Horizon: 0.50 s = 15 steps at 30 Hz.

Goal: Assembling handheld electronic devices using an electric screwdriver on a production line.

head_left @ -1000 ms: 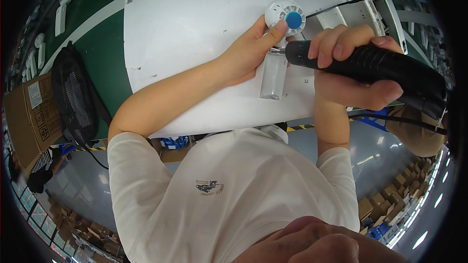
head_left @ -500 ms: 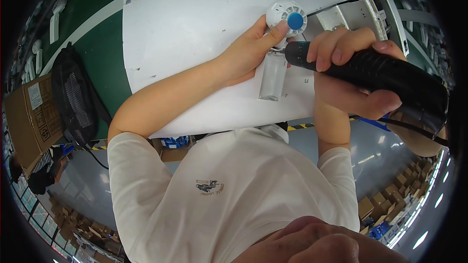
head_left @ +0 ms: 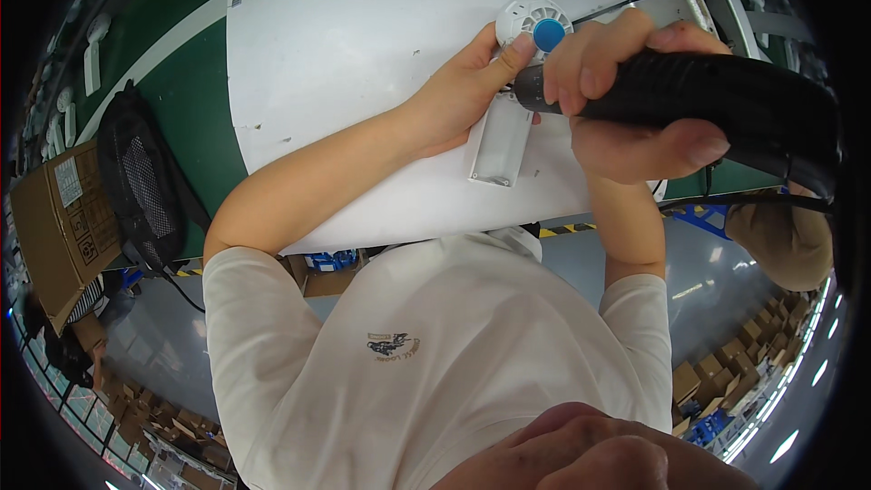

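Note:
My left hand (head_left: 472,86) is closed around the neck of a white handheld device, likely a small fan (head_left: 501,145). Its round, ribbed head points away from me and bears a blue disc (head_left: 548,34) in the middle; my left thumb presses beside it. The long rectangular handle, hollow on top, extends toward me just above the table. In my right hand (head_left: 594,59) is a thick black electric screwdriver (head_left: 726,95), lying nearly level. Its nose meets the fan where the handle joins the head. The tip of the bit is hard to make out there.
A white sheet (head_left: 318,54) covers the green table (head_left: 204,100). A metal-framed fixture (head_left: 739,23) stands at the far right, partly behind my right hand. On the left are a black mesh backpack (head_left: 141,172) and a cardboard box (head_left: 68,218). The screwdriver's cable (head_left: 744,201) trails right.
The screwdriver and my right hand have shifted slightly left and up, nearer the fan's neck. The handle's near end has swung a little left. My left hand keeps its grip.

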Each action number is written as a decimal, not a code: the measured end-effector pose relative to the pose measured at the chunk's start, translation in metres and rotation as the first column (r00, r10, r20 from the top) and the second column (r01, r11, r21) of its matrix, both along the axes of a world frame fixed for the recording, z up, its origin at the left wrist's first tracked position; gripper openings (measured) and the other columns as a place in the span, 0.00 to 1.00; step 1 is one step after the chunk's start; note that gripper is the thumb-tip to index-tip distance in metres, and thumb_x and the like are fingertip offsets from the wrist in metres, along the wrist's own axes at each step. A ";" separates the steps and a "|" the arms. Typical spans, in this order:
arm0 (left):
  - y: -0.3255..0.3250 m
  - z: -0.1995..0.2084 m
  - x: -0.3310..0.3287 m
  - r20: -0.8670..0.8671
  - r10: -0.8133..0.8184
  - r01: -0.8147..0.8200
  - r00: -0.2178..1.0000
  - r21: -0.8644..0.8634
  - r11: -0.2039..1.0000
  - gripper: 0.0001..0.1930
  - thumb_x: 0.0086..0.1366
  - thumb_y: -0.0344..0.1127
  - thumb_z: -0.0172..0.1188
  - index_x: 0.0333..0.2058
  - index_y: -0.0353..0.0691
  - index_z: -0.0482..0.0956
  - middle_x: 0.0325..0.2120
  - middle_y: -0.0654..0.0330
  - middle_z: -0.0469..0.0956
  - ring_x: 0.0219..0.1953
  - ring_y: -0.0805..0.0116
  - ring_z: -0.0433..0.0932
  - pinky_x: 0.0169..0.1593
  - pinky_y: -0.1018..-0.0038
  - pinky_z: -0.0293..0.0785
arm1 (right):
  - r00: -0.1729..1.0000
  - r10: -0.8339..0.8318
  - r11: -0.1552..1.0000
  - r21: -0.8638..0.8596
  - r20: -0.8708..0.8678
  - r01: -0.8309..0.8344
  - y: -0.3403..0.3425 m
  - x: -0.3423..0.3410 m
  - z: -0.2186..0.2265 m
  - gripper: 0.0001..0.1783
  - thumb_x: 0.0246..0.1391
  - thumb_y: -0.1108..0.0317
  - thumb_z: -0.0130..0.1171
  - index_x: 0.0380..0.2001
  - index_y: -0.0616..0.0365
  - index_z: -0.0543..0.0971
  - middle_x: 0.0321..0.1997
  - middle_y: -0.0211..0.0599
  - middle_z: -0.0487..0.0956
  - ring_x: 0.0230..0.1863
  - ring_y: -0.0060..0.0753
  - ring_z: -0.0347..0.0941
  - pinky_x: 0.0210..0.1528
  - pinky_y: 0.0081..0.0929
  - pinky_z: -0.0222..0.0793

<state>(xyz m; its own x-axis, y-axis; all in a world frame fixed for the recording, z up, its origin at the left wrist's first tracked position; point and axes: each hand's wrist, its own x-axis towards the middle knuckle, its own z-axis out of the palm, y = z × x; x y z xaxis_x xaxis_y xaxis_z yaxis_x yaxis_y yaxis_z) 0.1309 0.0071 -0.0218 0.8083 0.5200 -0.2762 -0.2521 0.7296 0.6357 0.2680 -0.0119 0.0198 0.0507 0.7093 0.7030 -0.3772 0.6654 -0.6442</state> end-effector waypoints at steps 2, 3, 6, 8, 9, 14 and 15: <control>0.000 0.003 0.001 -0.002 0.007 -0.007 1.000 0.000 1.000 0.23 0.70 0.47 0.49 0.57 0.42 0.61 0.43 0.60 0.72 0.41 0.75 0.71 0.42 0.77 0.73 | 1.000 0.019 1.000 0.014 -0.013 -0.019 0.001 -0.001 0.001 0.36 0.54 0.27 0.39 0.47 0.49 0.64 0.19 0.33 0.67 0.13 0.24 0.61 0.13 0.22 0.62; -0.001 0.003 0.001 -0.012 0.022 -0.022 1.000 -0.012 1.000 0.23 0.70 0.47 0.50 0.58 0.42 0.60 0.44 0.59 0.71 0.41 0.74 0.71 0.42 0.76 0.73 | 1.000 -0.024 0.999 -0.025 -0.017 0.023 -0.001 -0.001 0.001 0.36 0.54 0.27 0.40 0.47 0.49 0.64 0.19 0.33 0.67 0.13 0.25 0.61 0.13 0.23 0.62; -0.003 0.003 0.001 -0.041 0.070 -0.071 0.997 -0.033 0.997 0.25 0.69 0.46 0.51 0.59 0.43 0.58 0.47 0.56 0.69 0.42 0.73 0.72 0.42 0.75 0.74 | 0.989 -0.148 0.981 -0.131 -0.021 0.144 -0.007 -0.002 0.008 0.36 0.53 0.28 0.41 0.47 0.50 0.64 0.19 0.32 0.67 0.13 0.25 0.61 0.14 0.23 0.62; -0.004 0.006 -0.005 -0.130 0.156 -0.141 0.979 0.115 0.983 0.26 0.68 0.45 0.52 0.60 0.43 0.56 0.48 0.55 0.68 0.42 0.71 0.72 0.42 0.74 0.74 | 0.964 -0.079 0.981 -0.190 -0.254 0.030 -0.016 0.007 0.032 0.28 0.56 0.41 0.54 0.46 0.51 0.63 0.20 0.36 0.70 0.13 0.24 0.61 0.15 0.20 0.63; 0.001 0.011 0.005 -0.182 0.192 -0.144 0.964 0.246 0.958 0.28 0.67 0.44 0.53 0.61 0.44 0.55 0.49 0.54 0.67 0.42 0.70 0.72 0.43 0.73 0.74 | 0.965 -0.123 0.981 -0.175 -0.233 0.083 -0.030 0.021 0.048 0.28 0.56 0.41 0.54 0.46 0.51 0.63 0.20 0.36 0.70 0.13 0.24 0.61 0.15 0.20 0.63; 0.099 0.013 -0.026 -0.365 0.697 -0.111 0.617 0.836 0.537 0.34 0.61 0.39 0.56 0.64 0.52 0.52 0.55 0.48 0.61 0.44 0.54 0.72 0.44 0.61 0.73 | 0.717 -0.692 0.720 0.008 0.082 0.694 -0.045 0.028 0.066 0.30 0.55 0.37 0.51 0.45 0.51 0.64 0.19 0.36 0.69 0.13 0.26 0.62 0.15 0.22 0.62; 0.142 0.001 -0.046 -0.303 0.811 0.003 0.500 0.937 0.348 0.34 0.60 0.37 0.56 0.63 0.52 0.52 0.54 0.47 0.60 0.48 0.49 0.70 0.47 0.58 0.70 | 0.612 -0.771 0.628 0.053 0.177 0.776 -0.045 0.023 0.063 0.30 0.55 0.35 0.49 0.45 0.51 0.65 0.19 0.35 0.68 0.13 0.26 0.62 0.15 0.23 0.62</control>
